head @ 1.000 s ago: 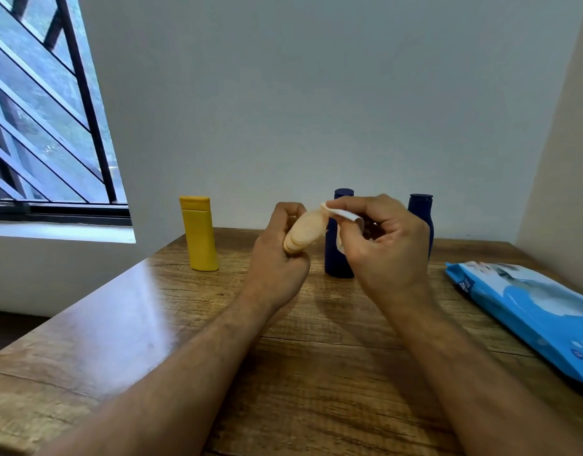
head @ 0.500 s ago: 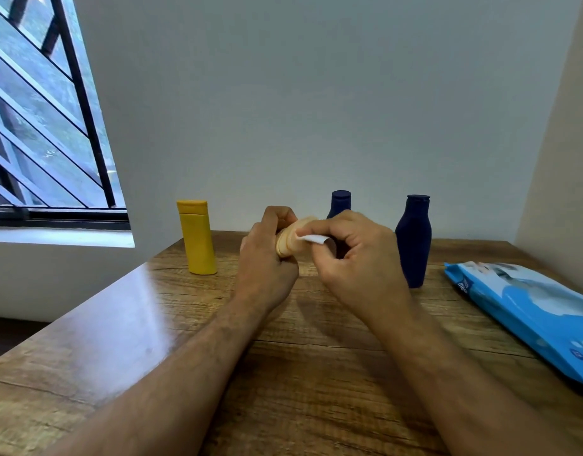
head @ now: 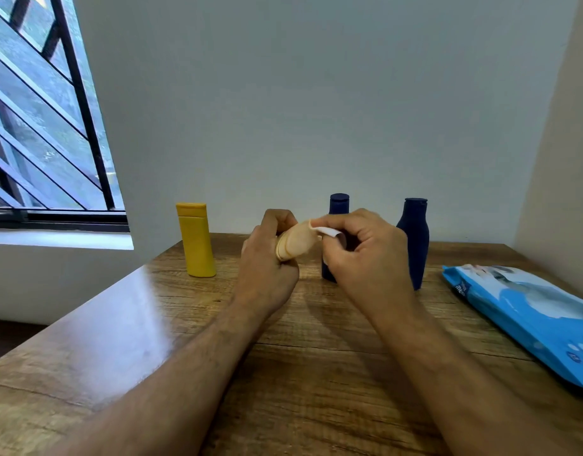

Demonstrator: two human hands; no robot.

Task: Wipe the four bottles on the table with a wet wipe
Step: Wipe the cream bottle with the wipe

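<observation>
Wooden table point(head: 125, 330) against a pale wall: the left hand point(head: 267, 258) grips a beige bottle point(head: 295, 245) aloft while the right hand point(head: 366, 258) pinches the wet wipe point(head: 328, 231) onto it. Three bottles (yellow point(head: 196, 240), two navy point(head: 413, 241)) stand behind, apparently awaiting wiping.

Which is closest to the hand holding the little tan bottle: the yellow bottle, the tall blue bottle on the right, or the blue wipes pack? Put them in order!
From the left hand, in the head view:
1. Yellow bottle, just to its left.
2. Tall blue bottle, to the right, past the right hand.
3. Blue wipes pack, far right table edge.
</observation>
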